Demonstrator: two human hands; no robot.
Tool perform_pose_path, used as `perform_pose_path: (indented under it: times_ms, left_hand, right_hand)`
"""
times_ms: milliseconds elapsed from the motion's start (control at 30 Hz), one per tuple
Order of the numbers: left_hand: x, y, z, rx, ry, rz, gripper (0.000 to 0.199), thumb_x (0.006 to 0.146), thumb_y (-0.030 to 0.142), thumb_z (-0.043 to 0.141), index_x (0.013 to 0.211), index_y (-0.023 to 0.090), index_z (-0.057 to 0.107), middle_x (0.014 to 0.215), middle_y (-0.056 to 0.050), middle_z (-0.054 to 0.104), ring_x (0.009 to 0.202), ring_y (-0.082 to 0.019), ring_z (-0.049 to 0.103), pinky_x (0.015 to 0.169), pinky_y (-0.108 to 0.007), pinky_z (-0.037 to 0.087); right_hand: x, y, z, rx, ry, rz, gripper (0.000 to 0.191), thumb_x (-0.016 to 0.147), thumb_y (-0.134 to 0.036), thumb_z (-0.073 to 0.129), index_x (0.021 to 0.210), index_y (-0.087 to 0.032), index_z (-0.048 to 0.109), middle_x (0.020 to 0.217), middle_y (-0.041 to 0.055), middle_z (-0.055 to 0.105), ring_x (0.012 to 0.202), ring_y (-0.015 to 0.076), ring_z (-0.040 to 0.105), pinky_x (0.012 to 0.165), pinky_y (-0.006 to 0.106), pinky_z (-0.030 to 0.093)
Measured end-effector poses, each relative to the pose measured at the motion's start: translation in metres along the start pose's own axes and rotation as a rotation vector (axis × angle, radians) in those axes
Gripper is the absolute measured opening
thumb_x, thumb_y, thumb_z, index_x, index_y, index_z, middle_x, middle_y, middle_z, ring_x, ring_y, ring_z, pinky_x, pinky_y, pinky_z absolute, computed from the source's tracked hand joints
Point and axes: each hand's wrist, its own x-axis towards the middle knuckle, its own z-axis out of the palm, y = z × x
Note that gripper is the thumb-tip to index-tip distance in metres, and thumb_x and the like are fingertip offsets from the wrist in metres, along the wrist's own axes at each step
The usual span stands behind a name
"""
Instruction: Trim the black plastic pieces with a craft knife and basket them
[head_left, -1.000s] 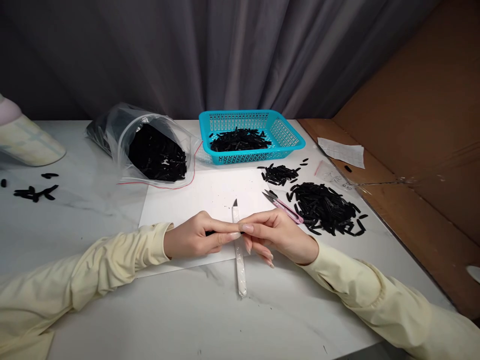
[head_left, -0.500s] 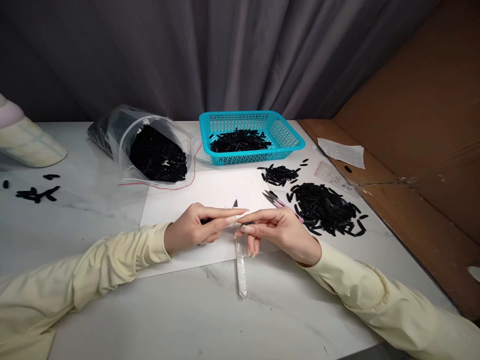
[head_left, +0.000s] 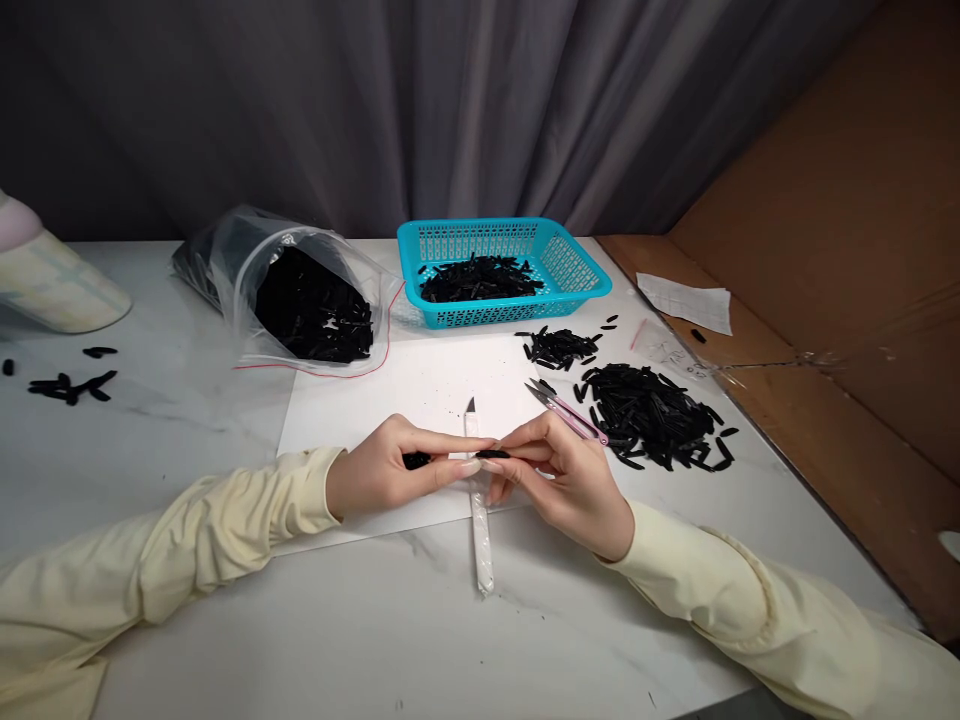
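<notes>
Over the white sheet (head_left: 352, 400), the fingertips of my left hand (head_left: 386, 465) and my right hand (head_left: 570, 475) meet around a small, slim black piece (head_left: 493, 454). Both hands are closed in a pinch on it. Further black bits (head_left: 416, 460) show between my left thumb and palm. Under the fingertips lies a craft knife (head_left: 481, 545) with a white wrapped handle, its dark blade pointing away from me. Pink thread snips (head_left: 574, 415) rest just beyond my right hand, beside a large heap of black pieces (head_left: 649, 415).
A turquoise basket (head_left: 510, 318) and an open clear zip bag (head_left: 247, 300) at the back hold black pieces. A smaller pile (head_left: 561, 348) lies before the basket, loose pieces (head_left: 71, 387) at left. A pale bottle-like object (head_left: 64, 275) stands far left; a cardboard wall (head_left: 840, 250) rises right.
My right fingers have shifted and bent more, and the black piece between the fingertips now shows clearly. My left fingers have parted slightly, exposing black bits in the palm.
</notes>
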Motion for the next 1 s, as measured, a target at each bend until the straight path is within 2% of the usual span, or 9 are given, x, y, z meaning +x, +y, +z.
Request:
perform_pose_path:
  times_ms: [200, 400, 567, 667, 867, 1000]
  left_hand:
    - [-0.0027, -0.0002, 0.0007, -0.018, 0.000, -0.059, 0.033, 0.082, 0.020, 0.051, 0.107, 0.004, 0.066, 0.041, 0.008, 0.029, 0.040, -0.005, 0.020, 0.034, -0.020, 0.018]
    - [-0.0029, 0.0033, 0.0016, -0.157, 0.010, -0.181, 0.031, 0.082, 0.022, 0.052, 0.105, 0.007, 0.068, 0.040, 0.008, 0.028, 0.038, -0.004, 0.022, 0.035, -0.019, 0.020]
    - [-0.0021, 0.0041, 0.0026, -0.199, 0.024, -0.240, 0.031, 0.081, 0.023, 0.054, 0.103, 0.007, 0.068, 0.040, 0.008, 0.031, 0.039, -0.005, 0.024, 0.035, -0.019, 0.021]
    - [-0.0022, 0.0039, 0.0038, -0.209, 0.024, -0.259, 0.031, 0.082, 0.025, 0.055, 0.104, 0.008, 0.068, 0.040, 0.008, 0.029, 0.040, -0.005, 0.023, 0.036, -0.019, 0.019]
    - [-0.0025, 0.0038, 0.0067, -0.198, 0.038, -0.275, 0.030, 0.081, 0.029, 0.056, 0.101, 0.010, 0.070, 0.041, 0.008, 0.026, 0.041, -0.005, 0.021, 0.037, -0.020, 0.018]
    - [-0.0030, 0.0033, 0.0082, -0.209, 0.052, -0.262, 0.032, 0.081, 0.032, 0.058, 0.100, 0.009, 0.070, 0.040, 0.009, 0.025, 0.040, -0.005, 0.020, 0.036, -0.021, 0.018]
  right_hand:
    - [-0.0020, -0.0009, 0.0003, -0.059, 0.000, -0.040, 0.018, 0.086, -0.019, 0.053, 0.084, -0.023, 0.035, 0.062, -0.0028, 0.064, 0.055, 0.0130, 0.067, 0.052, 0.022, 0.054]
    - [-0.0016, -0.0027, 0.0001, -0.156, 0.025, -0.096, 0.020, 0.084, -0.016, 0.057, 0.082, -0.022, 0.038, 0.061, -0.0050, 0.063, 0.050, 0.0096, 0.064, 0.047, 0.017, 0.051]
    - [-0.0025, -0.0006, 0.0012, -0.206, 0.072, -0.146, 0.019, 0.083, -0.017, 0.058, 0.081, -0.022, 0.040, 0.063, -0.0039, 0.063, 0.048, 0.0099, 0.063, 0.046, 0.018, 0.051]
    - [-0.0033, -0.0001, 0.0021, -0.226, 0.082, -0.146, 0.017, 0.083, -0.019, 0.058, 0.081, -0.022, 0.041, 0.067, -0.0021, 0.065, 0.049, 0.0105, 0.063, 0.046, 0.019, 0.052]
    - [-0.0043, -0.0024, 0.0026, -0.315, 0.095, -0.155, 0.019, 0.082, -0.022, 0.060, 0.075, -0.022, 0.042, 0.059, -0.0034, 0.061, 0.044, 0.0105, 0.061, 0.041, 0.018, 0.049]
    - [-0.0057, -0.0027, 0.0037, -0.314, 0.136, -0.184, 0.020, 0.080, -0.017, 0.062, 0.073, -0.022, 0.043, 0.063, -0.0027, 0.066, 0.050, 0.0117, 0.065, 0.043, 0.018, 0.050]
